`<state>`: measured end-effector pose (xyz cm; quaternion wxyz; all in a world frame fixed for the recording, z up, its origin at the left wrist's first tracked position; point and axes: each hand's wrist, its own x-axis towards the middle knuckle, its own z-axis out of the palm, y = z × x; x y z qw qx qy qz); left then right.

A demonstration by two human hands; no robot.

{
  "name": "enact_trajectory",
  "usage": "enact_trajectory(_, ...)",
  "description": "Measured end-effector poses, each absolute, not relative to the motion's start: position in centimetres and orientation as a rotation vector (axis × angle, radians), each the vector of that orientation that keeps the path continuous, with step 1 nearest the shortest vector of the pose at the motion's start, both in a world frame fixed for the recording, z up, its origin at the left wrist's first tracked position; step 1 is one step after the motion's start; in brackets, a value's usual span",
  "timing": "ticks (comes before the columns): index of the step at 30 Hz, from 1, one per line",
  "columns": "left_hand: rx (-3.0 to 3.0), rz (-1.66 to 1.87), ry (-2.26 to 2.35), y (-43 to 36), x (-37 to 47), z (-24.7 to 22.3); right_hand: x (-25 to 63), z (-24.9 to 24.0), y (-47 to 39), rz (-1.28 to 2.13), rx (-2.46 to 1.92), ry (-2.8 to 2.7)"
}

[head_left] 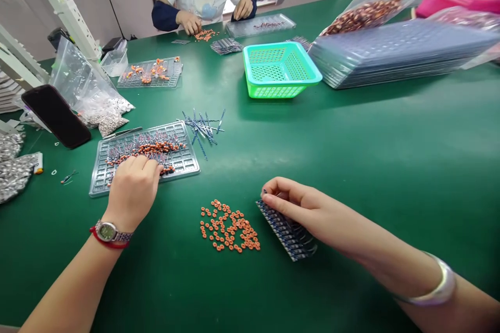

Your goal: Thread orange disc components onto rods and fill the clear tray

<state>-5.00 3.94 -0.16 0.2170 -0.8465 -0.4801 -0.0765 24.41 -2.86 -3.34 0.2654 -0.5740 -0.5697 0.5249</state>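
The fingers of the right hand (300,204), right of centre, are drawn together: thumb and forefinger meet on a tiny dark piece (264,192) at the upper end of a dark panel (287,237). Whether the piece is loose or part of the panel cannot be told. The panel lies slantwise beneath the hand, thin wires trailing at its right edge; the pinch at its end presumably leaves the rows exposed. The fingers of the left hand (135,179), left of centre, curl downward over the near side of a clear tray (191,158); their tips are hidden, so neither opening nor grasp can be determined.

Orange rings (248,229) are spread loosely at lower centre, between the hands, probably for easy reach and sight. Dark blue strips (201,129) lie in a heap just beside the tray's upper right corner.

Containers: the clear tray is divided into small compartments, likely to keep items apart; orange and dark wired parts (162,146) are massed in bands across it. At upper left, a second tray (177,70) carries orange pieces. At upper centre stands a turquoise basket (273,91), its pierced walls visible. At upper right, a bag of copper-coloured pieces (367,13) rests on stacked clear trays (351,70), perhaps for storage.
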Motion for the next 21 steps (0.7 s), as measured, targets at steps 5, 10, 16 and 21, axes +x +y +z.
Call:
enact_trajectory(5, -2.362, -0.48, -1.187, 4.0, -5.8, -0.5, 24.3, -3.1, -3.0, 1.381, -1.59, -1.701)
enact_trajectory(10, -2.368, -0.634, -1.059, 4.4, -6.1, -0.6, 23.9, -3.4, -3.3, 1.322, -1.675, -1.819)
enact_trajectory(16, -2.409, -0.693, -1.033, 4.4, -6.4, -0.6, 23.3, -3.3, -3.5, 1.084, -1.7, -2.007)
enact_trajectory(21, -2.436, -0.699, -1.019, 4.4, -6.6, -0.6, 23.3, -3.4, -2.9, 1.035, -1.681, -2.09)
